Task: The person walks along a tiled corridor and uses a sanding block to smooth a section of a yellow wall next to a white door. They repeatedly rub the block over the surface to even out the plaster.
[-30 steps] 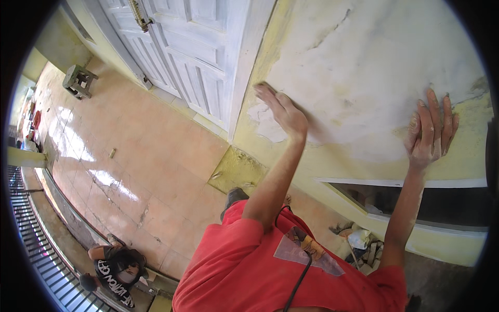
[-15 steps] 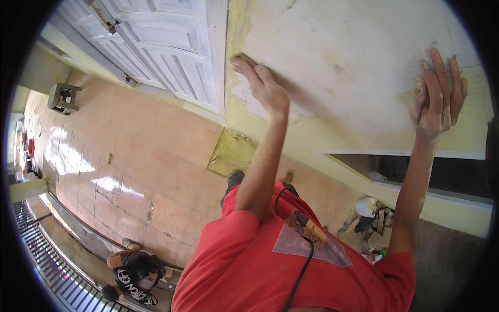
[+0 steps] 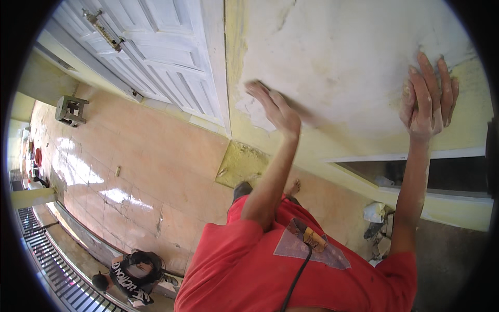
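My left hand lies against a pale, patchy plastered wall, right of the white door frame. Its fingers are stretched out and close together; the palm faces the wall, so anything under it is hidden. Farther right, my right hand rests on the same wall above a window opening, fingers extended and slightly apart. Pale dust coats its fingers. Nothing shows in either hand. Yellow paint borders the whitish patch.
A white panelled door with a handle stands at left. On the tiled floor are a stool, a yellow-stained mat and rubble. Another person is low by the railing. A window opening lies below my right hand.
My left hand has slid along the wall, rightward and away from the door frame. My right hand has shifted slightly left. The whole view has tilted a little.
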### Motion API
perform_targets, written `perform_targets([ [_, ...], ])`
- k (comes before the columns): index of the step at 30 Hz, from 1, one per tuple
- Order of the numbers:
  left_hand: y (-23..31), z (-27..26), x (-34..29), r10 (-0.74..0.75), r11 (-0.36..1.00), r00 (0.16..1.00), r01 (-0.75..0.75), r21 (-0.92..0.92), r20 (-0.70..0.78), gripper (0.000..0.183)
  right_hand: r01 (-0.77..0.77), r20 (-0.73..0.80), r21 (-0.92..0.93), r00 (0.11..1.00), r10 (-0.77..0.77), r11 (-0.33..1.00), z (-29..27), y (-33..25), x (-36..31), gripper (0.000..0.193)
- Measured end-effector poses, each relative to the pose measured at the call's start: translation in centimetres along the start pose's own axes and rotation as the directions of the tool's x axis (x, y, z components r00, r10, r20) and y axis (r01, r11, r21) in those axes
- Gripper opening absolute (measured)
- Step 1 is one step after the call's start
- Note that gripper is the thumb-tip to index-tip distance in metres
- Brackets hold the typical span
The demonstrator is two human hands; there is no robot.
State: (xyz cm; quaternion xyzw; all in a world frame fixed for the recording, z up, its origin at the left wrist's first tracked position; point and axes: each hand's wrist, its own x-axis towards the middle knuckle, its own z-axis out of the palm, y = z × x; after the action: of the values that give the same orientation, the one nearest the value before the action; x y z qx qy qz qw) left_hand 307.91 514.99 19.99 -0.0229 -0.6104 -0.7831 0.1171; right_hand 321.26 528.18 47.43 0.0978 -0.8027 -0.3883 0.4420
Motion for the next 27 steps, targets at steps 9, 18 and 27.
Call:
perform_targets([
  [9, 2.7, -0.3, 4.2, 0.160, 0.985, 0.987, -0.158, 0.069, -0.019, 0.067, -0.019, 0.008, -0.005, 1.000, 0.019, 1.000, 0.0, 0.2, 0.0, 0.017],
  [18, 6.4, 0.4, 7.2, 0.288, 0.951, 0.957, -0.284, 0.124, -0.021, 0.067, -0.035, -0.032, -0.015, 0.999, 0.035, 0.999, 0.1, -0.4, 0.0, 0.015],
  [27, 6.2, 0.2, 8.3, 0.464, 0.863, 0.873, -0.484, 0.143, 0.151, 0.066, -0.029, -0.039, 0.030, 0.999, 0.030, 0.999, 0.0, -0.3, -0.1, 0.015],
])
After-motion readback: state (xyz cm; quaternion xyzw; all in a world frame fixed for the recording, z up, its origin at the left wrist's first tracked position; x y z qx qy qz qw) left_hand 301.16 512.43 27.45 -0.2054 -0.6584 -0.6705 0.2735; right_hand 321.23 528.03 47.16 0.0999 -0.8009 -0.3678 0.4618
